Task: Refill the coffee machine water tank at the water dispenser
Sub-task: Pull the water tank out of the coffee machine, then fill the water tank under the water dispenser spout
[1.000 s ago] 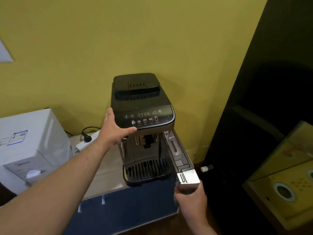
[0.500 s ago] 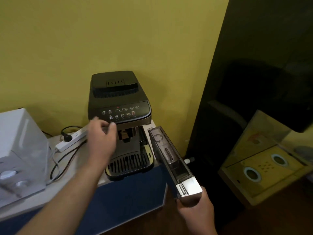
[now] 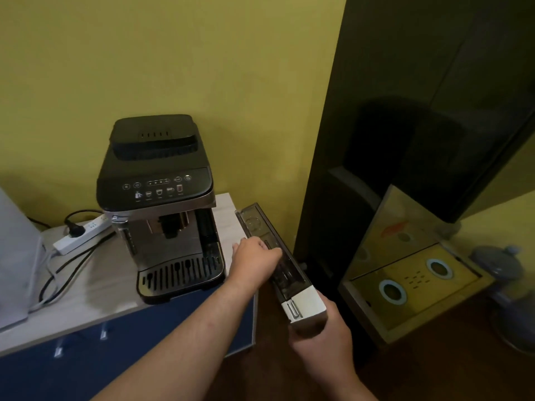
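Note:
The black and silver coffee machine stands on a pale countertop. Its long, narrow, smoky-clear water tank with a silver front end is out of the machine, held in the air to the machine's right. My right hand grips the tank's silver front end from below. My left hand rests on the tank's middle, fingers curled over its top edge. The white water dispenser shows only at the far left edge.
A white power strip with black cables lies left of the machine. The counter has a blue front. A tall black cabinet stands to the right, beside a yellow box and a grey fan on the floor.
The tank has come fully out of the machine and swung right. My left hand left the machine's front and moved onto the tank's middle. The view has shifted right.

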A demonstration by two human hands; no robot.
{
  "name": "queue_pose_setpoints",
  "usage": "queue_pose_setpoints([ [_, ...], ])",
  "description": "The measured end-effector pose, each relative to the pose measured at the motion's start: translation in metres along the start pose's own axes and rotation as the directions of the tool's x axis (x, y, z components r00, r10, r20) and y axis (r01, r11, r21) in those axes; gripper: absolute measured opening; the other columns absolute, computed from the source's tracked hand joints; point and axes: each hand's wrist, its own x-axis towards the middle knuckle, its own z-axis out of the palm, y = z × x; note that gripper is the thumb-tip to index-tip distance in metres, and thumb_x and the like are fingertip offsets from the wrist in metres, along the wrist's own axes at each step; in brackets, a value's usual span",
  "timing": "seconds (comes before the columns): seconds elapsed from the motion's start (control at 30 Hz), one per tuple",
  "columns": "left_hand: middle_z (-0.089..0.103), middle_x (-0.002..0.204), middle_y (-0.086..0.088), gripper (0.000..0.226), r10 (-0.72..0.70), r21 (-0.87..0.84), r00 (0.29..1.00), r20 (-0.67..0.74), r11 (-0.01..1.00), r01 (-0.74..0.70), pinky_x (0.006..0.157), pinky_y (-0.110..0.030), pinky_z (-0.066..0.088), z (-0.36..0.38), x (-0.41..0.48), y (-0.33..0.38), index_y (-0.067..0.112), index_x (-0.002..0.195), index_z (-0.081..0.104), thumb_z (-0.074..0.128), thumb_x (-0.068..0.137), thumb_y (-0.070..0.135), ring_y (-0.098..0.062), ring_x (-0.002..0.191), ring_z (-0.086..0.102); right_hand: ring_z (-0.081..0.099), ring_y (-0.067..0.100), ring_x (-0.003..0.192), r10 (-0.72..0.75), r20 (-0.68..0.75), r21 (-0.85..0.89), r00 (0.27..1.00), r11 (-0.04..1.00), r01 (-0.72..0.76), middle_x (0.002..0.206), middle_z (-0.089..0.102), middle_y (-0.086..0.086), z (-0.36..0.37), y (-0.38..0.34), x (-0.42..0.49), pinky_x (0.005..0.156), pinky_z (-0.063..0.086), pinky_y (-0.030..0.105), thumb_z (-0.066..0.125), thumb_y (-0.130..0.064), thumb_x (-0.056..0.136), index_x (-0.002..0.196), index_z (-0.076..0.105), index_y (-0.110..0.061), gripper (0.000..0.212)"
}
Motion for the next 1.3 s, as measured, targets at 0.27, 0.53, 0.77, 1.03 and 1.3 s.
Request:
queue_pose_setpoints([
  [0.27,0.044,0.059,0.000,0.025,-0.026,-0.055,0.991,-0.130,0.998,0.019,0.054,-0.028,0.036,0.040,-0.005,0.042,0.016,0.060,0.047,0.064,0.077,0.022,-0.016,0.055,0.044,0.047,-0.008,0.095,-0.064,0.053,-0.025,0.997,0.998,0.065,0.106,0.050,-0.024,-0.050,0.013,0.035,0.069,0.037,0.005,0.090,-0.011,0.059,0.138,0.046,-0.028,0.093],
  [0.53,0.049,0.070,-0.001,0.016,0.115,-0.101,0.941,-0.319,0.983,-0.154,0.064,-0.032,0.046,0.049,0.000,0.048,0.015,0.071,0.049,0.063,0.080,0.013,-0.016,0.066,0.048,0.049,0.003,0.110,-0.040,0.089,-0.023,0.995,0.999,0.042,0.103,0.048,-0.024,-0.080,0.030,0.067,0.090,0.042,0.020,0.088,-0.003,0.061,0.139,0.046,-0.028,0.092],
  [0.77,0.051,0.120,0.001,0.039,0.033,-0.185,0.948,-0.317,0.978,-0.095,0.078,-0.038,0.056,0.043,0.033,-0.004,0.023,0.121,0.047,0.060,0.088,0.008,-0.020,0.095,0.058,0.050,0.008,0.107,-0.009,0.132,-0.041,0.991,0.999,0.014,0.106,0.055,-0.011,-0.087,0.029,0.098,0.092,0.046,0.028,0.086,-0.002,0.062,0.136,0.048,-0.023,0.086],
  [1.03,0.043,0.144,-0.007,0.093,-0.142,-0.081,0.948,-0.286,0.989,0.124,0.104,-0.042,0.046,0.049,0.106,-0.045,0.018,0.145,0.034,0.083,0.069,0.042,-0.026,0.128,0.049,0.061,0.016,0.108,0.000,0.082,-0.069,0.997,0.998,0.006,0.110,0.064,-0.004,-0.060,0.028,0.149,0.085,0.053,0.027,0.085,-0.006,0.063,0.129,0.053,-0.018,0.075],
  [1.3,0.028,0.151,-0.016,0.102,-0.167,0.194,0.956,-0.241,0.957,0.216,0.101,-0.040,0.048,0.063,0.193,-0.076,0.008,0.155,0.012,0.070,0.075,0.033,-0.033,0.129,0.046,0.056,0.014,0.103,0.082,0.053,-0.096,0.995,0.992,-0.076,0.097,0.056,-0.018,-0.031,0.029,0.197,0.084,0.051,0.030,0.085,-0.004,0.063,0.125,0.051,-0.024,0.073],
])
